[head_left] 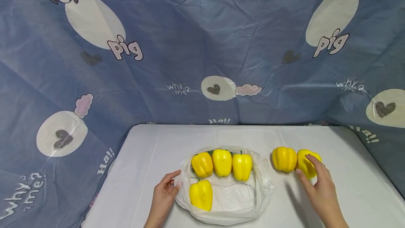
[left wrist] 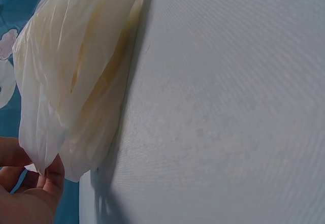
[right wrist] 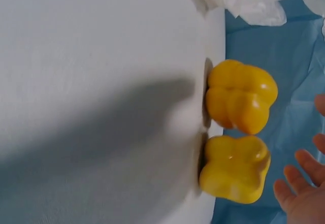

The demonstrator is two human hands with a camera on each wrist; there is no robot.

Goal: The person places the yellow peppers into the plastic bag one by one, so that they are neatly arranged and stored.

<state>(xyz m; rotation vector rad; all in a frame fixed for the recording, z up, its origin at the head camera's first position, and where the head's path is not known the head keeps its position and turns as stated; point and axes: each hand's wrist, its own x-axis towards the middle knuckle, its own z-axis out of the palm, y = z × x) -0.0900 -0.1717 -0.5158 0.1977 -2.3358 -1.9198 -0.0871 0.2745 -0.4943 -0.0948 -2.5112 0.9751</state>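
Observation:
A white plastic bag (head_left: 264, 185) stands with its mouth spread wide. Inside lie several yellow bell peppers (head_left: 222, 163), a row along the far side and one (head_left: 201, 195) at the near left. My left hand (head_left: 164, 194) pinches the bag's left rim between thumb and fingers; the left wrist view shows this grip on the bag (left wrist: 71, 82). To the right of the bag, two more bell peppers sit side by side, a left one (right wrist: 241, 96) and a right one (right wrist: 236, 169). Spread fingers of my right hand (right wrist: 307, 188) hover by the right pepper, apart from it in the right wrist view.
A white-covered table (head_left: 152, 147) holds everything. Behind it and at both sides hangs a blue printed cloth (head_left: 177, 45). The right hand's shadow falls on the tabletop between the bag and the hand.

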